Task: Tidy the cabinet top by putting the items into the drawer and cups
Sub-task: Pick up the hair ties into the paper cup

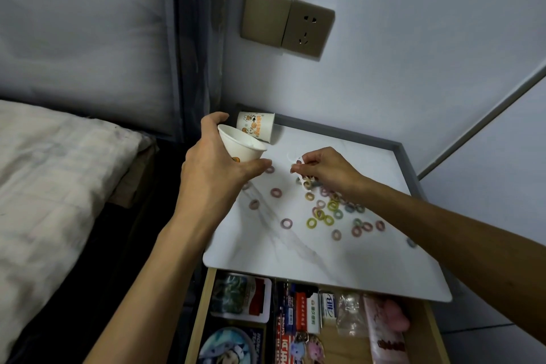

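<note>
Looking down on bedside corner, pale wall with socket plate (288, 23) rising behind white marbled worktop (339, 269), bed (44, 186) lying to the left.

Gripping plain-sided paper cup (240, 148) in left hand (211, 174), fingers and thumb wrapping round its wall, holding it above the worktop's back-left area, tilting it with the mouth facing up and toward the right hand.

Pinching small bunch of hair rings (307, 184) in right hand (323, 167), fingers curling tight, hovering near the cup mouth but staying apart from it; something whitish showing at the fingertips, too small to tell what.

Seeing many more coloured rings lying loose across the worktop's middle and right, a few trailing under the left hand, 1 lying at the far right edge beside the forearm.

Noting 2nd cup (257, 127), printed with cartoon figures, sitting at the back-left corner just behind the held 1.

Showing drawer (198, 319) pulled open below the front edge, holding packets, boxes, a clear bag and a pink pouch.
</note>
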Action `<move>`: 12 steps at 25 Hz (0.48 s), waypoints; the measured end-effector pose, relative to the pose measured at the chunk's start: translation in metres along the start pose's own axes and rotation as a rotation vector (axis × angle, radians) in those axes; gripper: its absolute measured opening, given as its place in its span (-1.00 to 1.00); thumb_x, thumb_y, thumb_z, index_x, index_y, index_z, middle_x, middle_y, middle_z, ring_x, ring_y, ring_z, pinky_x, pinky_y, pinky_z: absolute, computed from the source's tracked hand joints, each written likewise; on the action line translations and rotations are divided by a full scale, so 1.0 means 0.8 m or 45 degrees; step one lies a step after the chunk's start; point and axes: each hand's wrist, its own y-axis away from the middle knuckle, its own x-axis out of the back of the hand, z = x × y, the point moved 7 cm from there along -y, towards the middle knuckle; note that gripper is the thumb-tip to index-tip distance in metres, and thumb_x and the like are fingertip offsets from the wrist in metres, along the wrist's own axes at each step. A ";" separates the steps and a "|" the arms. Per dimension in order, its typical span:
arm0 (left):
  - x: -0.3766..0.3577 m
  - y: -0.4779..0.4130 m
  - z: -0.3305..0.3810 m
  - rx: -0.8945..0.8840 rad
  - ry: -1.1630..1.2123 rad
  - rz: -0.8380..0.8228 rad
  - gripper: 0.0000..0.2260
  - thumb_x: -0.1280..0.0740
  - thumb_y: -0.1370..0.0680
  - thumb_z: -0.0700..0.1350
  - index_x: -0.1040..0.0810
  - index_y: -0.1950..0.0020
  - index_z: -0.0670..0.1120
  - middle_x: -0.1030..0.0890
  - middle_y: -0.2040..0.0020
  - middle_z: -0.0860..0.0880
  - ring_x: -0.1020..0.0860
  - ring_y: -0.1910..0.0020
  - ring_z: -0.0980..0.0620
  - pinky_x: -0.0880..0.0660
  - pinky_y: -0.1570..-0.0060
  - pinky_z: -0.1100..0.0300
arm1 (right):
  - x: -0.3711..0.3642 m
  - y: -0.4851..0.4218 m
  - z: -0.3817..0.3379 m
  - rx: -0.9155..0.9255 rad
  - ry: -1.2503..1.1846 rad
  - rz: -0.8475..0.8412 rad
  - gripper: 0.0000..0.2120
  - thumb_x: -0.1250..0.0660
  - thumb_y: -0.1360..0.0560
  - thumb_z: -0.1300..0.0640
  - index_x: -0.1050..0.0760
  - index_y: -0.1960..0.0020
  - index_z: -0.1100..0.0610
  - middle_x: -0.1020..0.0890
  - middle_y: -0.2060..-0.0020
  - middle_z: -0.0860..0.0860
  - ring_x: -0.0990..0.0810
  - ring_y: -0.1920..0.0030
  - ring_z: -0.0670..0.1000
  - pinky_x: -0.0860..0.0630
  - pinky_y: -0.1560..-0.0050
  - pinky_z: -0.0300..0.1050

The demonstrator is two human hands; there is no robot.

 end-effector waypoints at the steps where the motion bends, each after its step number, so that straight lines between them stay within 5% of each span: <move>1: -0.001 0.000 0.001 -0.003 -0.001 0.001 -0.19 -0.60 -0.30 0.01 -0.27 -0.44 0.05 -0.52 -0.25 -0.04 -0.50 -0.06 0.02 -0.46 0.09 0.28 | -0.001 0.002 -0.001 -0.003 0.011 -0.005 -0.72 -0.45 -0.47 0.03 -0.63 0.20 0.27 -0.62 0.38 0.08 -0.49 0.37 -0.07 -0.42 0.21 -0.14; 5: -0.002 0.001 0.002 -0.008 -0.014 -0.001 -0.20 -0.60 -0.31 0.00 -0.26 -0.44 0.04 -0.51 -0.27 -0.05 -0.49 -0.06 0.03 -0.46 0.05 0.25 | -0.007 0.005 -0.001 -0.023 0.000 -0.046 -0.84 -0.44 -0.49 0.10 -0.68 0.19 0.18 -0.70 0.34 0.00 -0.58 0.39 -0.17 -0.47 0.29 -0.35; 9: -0.001 0.000 0.000 0.001 -0.012 -0.002 -0.19 -0.60 -0.30 0.00 -0.27 -0.44 0.04 -0.52 -0.24 -0.03 -0.49 -0.02 0.05 -0.41 0.17 0.37 | -0.009 0.003 0.001 -0.039 0.059 -0.031 -0.80 -0.39 -0.53 0.08 -0.68 0.14 0.21 -0.72 0.28 0.00 -0.61 0.35 -0.18 -0.47 0.24 -0.32; 12: -0.001 0.000 0.002 -0.008 -0.017 0.004 -0.20 -0.60 -0.30 0.01 -0.27 -0.44 0.04 -0.52 -0.24 -0.03 -0.49 -0.04 0.04 -0.46 0.06 0.25 | -0.011 0.005 -0.001 -0.004 0.046 -0.032 -0.76 -0.33 -0.57 0.09 -0.63 0.12 0.25 -0.71 0.25 0.06 -0.61 0.37 -0.20 -0.46 0.27 -0.38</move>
